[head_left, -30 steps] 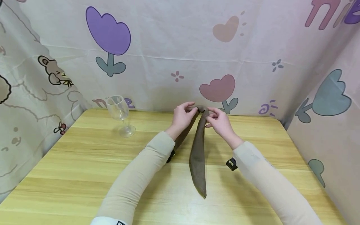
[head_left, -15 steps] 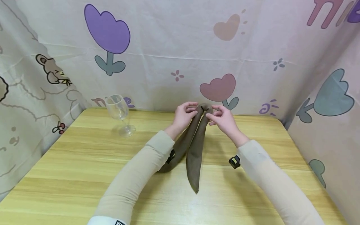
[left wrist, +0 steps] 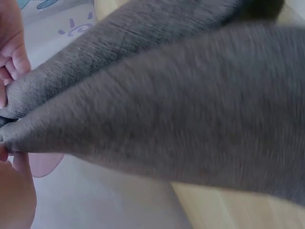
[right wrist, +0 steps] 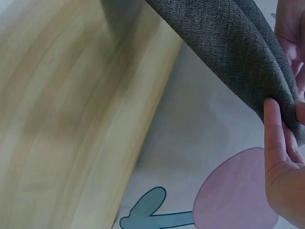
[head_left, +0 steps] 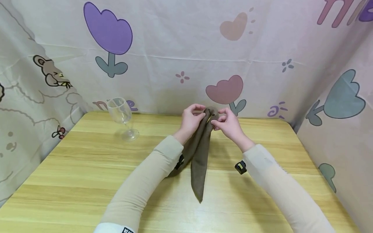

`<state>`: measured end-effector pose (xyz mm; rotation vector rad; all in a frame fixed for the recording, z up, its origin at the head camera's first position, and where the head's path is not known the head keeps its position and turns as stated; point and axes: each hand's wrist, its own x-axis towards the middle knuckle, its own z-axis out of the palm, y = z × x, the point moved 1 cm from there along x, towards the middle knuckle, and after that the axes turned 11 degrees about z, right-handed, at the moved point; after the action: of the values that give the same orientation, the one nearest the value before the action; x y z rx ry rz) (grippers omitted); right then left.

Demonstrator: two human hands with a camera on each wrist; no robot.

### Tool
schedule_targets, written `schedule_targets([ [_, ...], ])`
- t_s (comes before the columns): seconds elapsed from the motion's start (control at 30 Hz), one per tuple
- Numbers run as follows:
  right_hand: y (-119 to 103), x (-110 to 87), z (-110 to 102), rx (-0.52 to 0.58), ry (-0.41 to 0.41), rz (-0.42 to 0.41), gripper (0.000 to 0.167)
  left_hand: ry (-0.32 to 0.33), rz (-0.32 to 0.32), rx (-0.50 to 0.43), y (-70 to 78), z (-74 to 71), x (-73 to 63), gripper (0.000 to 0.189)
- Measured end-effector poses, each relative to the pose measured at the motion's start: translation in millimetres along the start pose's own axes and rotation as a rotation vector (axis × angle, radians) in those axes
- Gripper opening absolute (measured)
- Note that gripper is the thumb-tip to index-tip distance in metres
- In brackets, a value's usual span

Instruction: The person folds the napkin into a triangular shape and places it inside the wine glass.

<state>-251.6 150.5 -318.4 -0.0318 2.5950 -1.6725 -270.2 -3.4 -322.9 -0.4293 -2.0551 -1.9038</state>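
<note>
A brown woven cloth [head_left: 201, 158], bunched at its top and bent double, hangs between both hands in the head view. Two long tails drop from the bend, one ending in a point above the table. My left hand [head_left: 193, 121] pinches the bunched top from the left with thumb and fingers. On the other side, my right hand [head_left: 230, 124] pinches the same top. Close up in the left wrist view, the cloth [left wrist: 157, 105] spreads across most of the picture. In the right wrist view, the right hand's fingers [right wrist: 274, 129] lie along the cloth's edge.
A clear stemmed wine glass [head_left: 120, 111] stands upright on the wooden table [head_left: 87, 181], at the back left. Behind the table hangs a printed curtain [head_left: 163, 38], close beyond the hands. Small black devices [head_left: 240, 167] sit at the wrists.
The two cloth tails have come closer together, and the pointed tail's tip has shifted left. The right hand moved slightly right, then back left. Both hands keep their pinch; the glass stands still.
</note>
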Motion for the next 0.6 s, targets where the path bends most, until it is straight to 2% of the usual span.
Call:
schedule_targets([
  [0.1,1,-0.1,0,0.050,-0.015,0.014,0.047,-0.013,-0.011,0.011,-0.1,1.0,-0.2,0.023],
  [0.2,2,-0.3,-2,0.114,-0.041,0.024,0.045,-0.042,-0.061,-0.020,0.2,0.8,-2.8,0.028],
  [0.33,2,-0.7,-6,0.194,-0.077,0.014,0.042,-0.146,-0.087,-0.040,1.7,1.0,-6.1,0.045],
  [0.47,3,0.0,-9,0.218,-0.099,0.013,0.042,-0.286,-0.012,0.050,-0.7,3.7,-8.3,0.062],
  [0.6,6,1.6,-7,0.242,-0.128,0.011,0.039,-0.324,0.090,0.179,-3.4,6.1,-11.1,0.075],
])
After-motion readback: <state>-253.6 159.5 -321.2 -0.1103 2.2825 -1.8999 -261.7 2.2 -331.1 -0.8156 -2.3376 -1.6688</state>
